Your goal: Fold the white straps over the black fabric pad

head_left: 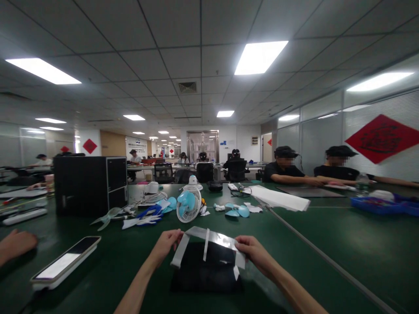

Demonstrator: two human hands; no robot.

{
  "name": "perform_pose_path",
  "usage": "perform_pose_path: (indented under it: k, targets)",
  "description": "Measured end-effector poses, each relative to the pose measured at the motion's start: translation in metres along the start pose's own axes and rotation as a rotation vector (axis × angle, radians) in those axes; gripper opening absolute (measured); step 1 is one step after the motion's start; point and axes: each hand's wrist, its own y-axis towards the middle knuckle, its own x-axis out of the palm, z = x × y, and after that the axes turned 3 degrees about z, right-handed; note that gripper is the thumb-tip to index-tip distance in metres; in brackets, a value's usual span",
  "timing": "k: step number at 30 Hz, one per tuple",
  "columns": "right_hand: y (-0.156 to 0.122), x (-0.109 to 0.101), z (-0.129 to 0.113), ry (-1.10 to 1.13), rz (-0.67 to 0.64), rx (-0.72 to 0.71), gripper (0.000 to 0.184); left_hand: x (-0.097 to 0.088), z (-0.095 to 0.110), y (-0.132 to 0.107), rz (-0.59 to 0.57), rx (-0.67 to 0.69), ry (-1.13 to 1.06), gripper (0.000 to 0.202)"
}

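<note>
In front of me, a thin, shiny sheet with pale grey strips along its edges (193, 233) is held up between my two hands. My left hand (166, 244) pinches its upper left corner. My right hand (253, 248) grips its right edge, with the thumb on top. One narrow pale strip stands across the sheet's upper middle. Under and behind the sheet, a flat black panel (206, 281) lies on the green table; whether the two are joined I cannot tell.
Beyond my hands stand a small fan with blue blades (189, 204), loose blue blades (236, 210) and blue-white gloves (147, 216). A black computer case (81, 185) is at left, a phone (67, 261) nearer. Another person's hand (19, 244) rests at the left edge. Blue trays (376, 205) sit right.
</note>
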Motion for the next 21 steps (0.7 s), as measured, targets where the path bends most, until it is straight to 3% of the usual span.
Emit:
perform_pose_path:
  k: [4,11,16,21]
  targets:
    - [0.003,0.000,0.009,-0.031,0.002,-0.007,0.024,0.005,0.005,-0.004,-0.021,0.022,0.070,0.058]
    - [0.003,0.005,0.014,-0.043,-0.010,0.021,0.029,0.008,0.016,-0.014,-0.114,-0.095,0.018,0.046]
    - [-0.006,0.004,0.006,0.011,-0.077,0.104,0.021,0.005,0.018,-0.023,-0.308,-0.241,-0.116,0.034]
    - [-0.013,0.000,0.007,-0.088,-0.165,0.200,0.012,0.003,0.014,-0.026,-0.534,-0.326,0.048,0.031]
